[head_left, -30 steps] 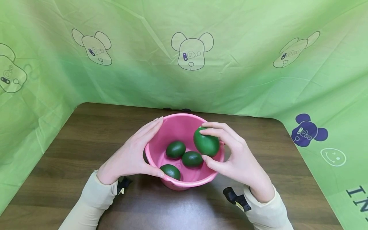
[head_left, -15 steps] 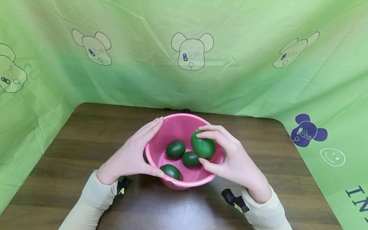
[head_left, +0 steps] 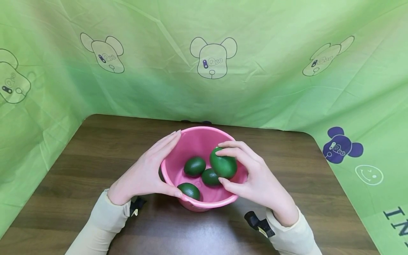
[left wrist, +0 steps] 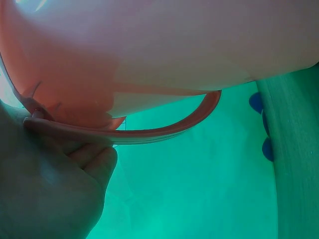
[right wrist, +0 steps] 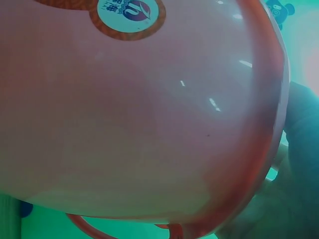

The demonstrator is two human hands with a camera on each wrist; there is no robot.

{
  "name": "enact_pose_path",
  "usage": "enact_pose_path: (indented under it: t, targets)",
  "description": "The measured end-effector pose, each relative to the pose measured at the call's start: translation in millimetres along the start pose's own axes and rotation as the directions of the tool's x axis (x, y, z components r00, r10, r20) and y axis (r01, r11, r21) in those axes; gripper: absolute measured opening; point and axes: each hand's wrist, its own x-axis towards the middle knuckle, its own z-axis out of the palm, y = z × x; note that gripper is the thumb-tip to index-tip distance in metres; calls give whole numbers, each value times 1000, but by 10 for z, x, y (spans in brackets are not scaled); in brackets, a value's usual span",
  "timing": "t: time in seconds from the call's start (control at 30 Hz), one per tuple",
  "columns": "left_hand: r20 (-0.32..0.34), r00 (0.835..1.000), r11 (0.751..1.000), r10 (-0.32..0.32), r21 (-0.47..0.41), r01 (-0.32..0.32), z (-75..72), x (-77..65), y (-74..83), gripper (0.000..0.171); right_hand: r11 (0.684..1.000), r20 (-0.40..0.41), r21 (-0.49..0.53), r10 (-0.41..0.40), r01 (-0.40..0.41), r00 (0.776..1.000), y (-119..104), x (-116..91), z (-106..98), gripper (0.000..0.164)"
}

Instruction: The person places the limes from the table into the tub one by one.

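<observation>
A pink bucket sits upright on the table, its curved handle hanging outside in the left wrist view. My left hand grips the bucket's left rim, thumb at the near edge and fingers spread along the far side. Between the thumb and fingertips of my right hand is a green avocado, held over the right part of the bucket's opening. Three darker avocados lie inside: one at the back, one partly behind the held fruit, and one by the near left wall.
A dark green thing shows in the gap between my left hand and the bucket. The brown wooden table is enclosed by green cloth printed with bear faces. A label is on the bucket's outer wall.
My right hand has moved a little left and down with the avocado, from the bucket's right rim to over its inside. The left hand and the bucket have stayed in place.
</observation>
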Motion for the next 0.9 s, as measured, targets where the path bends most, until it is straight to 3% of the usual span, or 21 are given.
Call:
enact_pose_path:
  t: [0.43,0.9]
  targets:
    - [0,1000,1000,1,13,-1,8,-3,1,137,999,3,-30,-18,18,1000,48,-29,28,49]
    - [8,1000,1000,-8,9,8,2,-5,2,136,1000,4,-28,-10,10,1000,48,-13,28,57]
